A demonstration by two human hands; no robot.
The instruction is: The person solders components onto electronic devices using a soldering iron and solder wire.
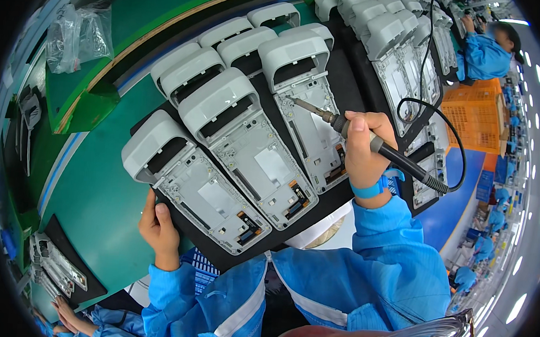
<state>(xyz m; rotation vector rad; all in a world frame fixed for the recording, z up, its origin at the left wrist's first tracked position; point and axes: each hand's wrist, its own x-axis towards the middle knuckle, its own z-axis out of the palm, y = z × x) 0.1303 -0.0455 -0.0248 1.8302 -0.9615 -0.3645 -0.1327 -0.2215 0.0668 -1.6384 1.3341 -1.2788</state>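
Note:
My right hand point(369, 150) is closed around a soldering iron point(398, 161). Its metal tip reaches left to the upper corner of a light grey plastic housing point(312, 125), by a screw boss below the hooded end. Whether the tip touches is too small to tell. My left hand point(159, 228) rests at the left edge of the black mat point(202, 241), fingers stretched out, beside the leftmost grey housing point(204, 192). Between these two lies a middle housing point(255, 158). Each has an arched hood at its far end and a small dark flex board at its near end.
More grey hoods point(246, 45) stand behind on the green table point(100, 202). Stacked housings point(403, 65) fill the right side. The iron's black cable point(463, 148) loops there. Orange crates point(473, 118) stand beyond. Co-workers sit at far right point(486, 55) and lower left point(100, 327).

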